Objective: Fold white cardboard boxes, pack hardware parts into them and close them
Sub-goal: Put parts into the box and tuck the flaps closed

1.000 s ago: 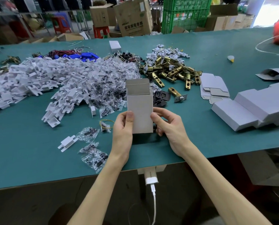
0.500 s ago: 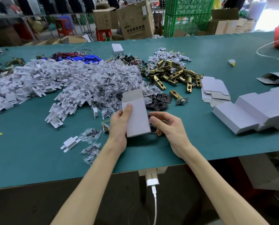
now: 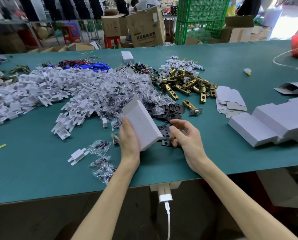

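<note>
My left hand (image 3: 128,138) grips a folded white cardboard box (image 3: 141,125), tilted with its open top end pointing up and away to the left. My right hand (image 3: 186,135) is off the box, fingers curled loosely over the black metal plates (image 3: 172,111) lying on the green table (image 3: 40,170); whether it pinches one I cannot tell. A single brass latch (image 3: 191,107) lies just beyond the plates. Behind it is a heap of brass latches (image 3: 184,84).
Piles of white plastic parts (image 3: 40,94) and clear screw bags (image 3: 124,90) fill the left and middle. Flat box blanks (image 3: 229,101) and folded white boxes (image 3: 269,122) lie at the right. Loose screw bags (image 3: 101,167) sit near the front edge.
The box has tipped from upright to leaning left in my left hand alone. My right hand let go of it and dropped to the black plates.
</note>
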